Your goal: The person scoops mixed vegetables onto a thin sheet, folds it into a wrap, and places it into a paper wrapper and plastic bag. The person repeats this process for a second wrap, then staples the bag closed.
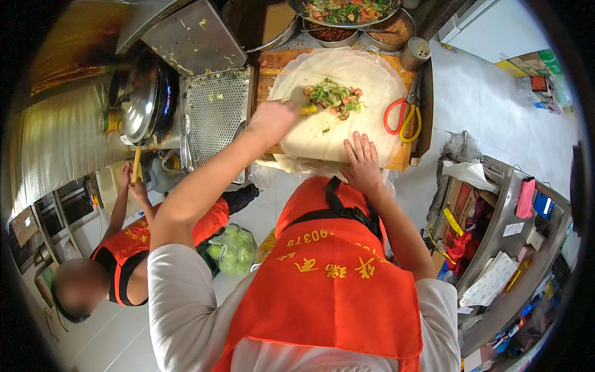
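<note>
A large, round, pale sheet of thin dough (307, 139) is spread over a wooden board (265, 77). Chopped filling (333, 94), green with pink and brown bits, lies in a small heap near its middle. My left hand (276, 121), blurred, is closed over the sheet's left part. A yellow piece (308, 110) sticks out of it toward the filling; its kind is unclear. My right hand (364, 162) rests on the sheet's near edge, fingers stretched out and holding nothing. Scissors (409, 118) with one red and one yellow handle lie at the sheet's right side.
Bowls of filling (347, 12), dark red flakes (334, 35) and brown crumbs (396, 31) stand behind the board. A lidded metal shaker (415, 53) is at its far right corner. Left are a perforated metal tray (218, 111) and a co-worker (139, 248) gripping a wok's handle. A cluttered shelf (496, 248) stands right.
</note>
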{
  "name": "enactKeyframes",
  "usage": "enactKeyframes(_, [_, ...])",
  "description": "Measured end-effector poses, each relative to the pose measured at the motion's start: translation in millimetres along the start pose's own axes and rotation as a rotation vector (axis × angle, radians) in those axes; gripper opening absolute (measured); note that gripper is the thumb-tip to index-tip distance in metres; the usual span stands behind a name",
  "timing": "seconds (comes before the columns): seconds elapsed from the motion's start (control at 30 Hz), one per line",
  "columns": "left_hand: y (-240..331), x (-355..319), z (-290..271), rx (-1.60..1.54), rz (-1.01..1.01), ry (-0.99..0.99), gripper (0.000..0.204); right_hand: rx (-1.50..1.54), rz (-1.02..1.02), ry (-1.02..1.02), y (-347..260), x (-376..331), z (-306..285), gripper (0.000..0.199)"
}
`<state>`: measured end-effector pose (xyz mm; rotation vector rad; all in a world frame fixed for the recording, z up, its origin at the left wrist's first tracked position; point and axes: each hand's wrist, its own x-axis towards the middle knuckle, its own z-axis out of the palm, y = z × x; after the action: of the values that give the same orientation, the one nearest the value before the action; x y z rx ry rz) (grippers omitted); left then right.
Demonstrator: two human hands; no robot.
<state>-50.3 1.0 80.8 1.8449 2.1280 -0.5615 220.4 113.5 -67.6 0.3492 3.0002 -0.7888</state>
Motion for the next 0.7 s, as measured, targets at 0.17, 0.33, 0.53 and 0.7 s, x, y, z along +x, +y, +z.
enactKeyframes(0.17, [13, -24, -9, -0.217, -0.553, -0.065, 0.021, 0.003, 0.022, 0.009, -1, 1, -1, 0.090])
enactKeyframes(0.33, [67, 8, 13, -0.338, -0.566, -0.102, 0.020, 0.023, -0.028, 0.023, 1, 1, 4, 0.090])
enactKeyframes(0.53, [46, -16, 13, -0.375, -0.771, 0.056, 0.022, -0.012, 0.000, 0.015, -1, -1, -1, 0.088])
enactKeyframes(0.7, [52, 14, 45, -0.333, -0.662, 0.053, 0.021, -0.022, 0.002, -0.031, -3, 1, -4, 0.090])
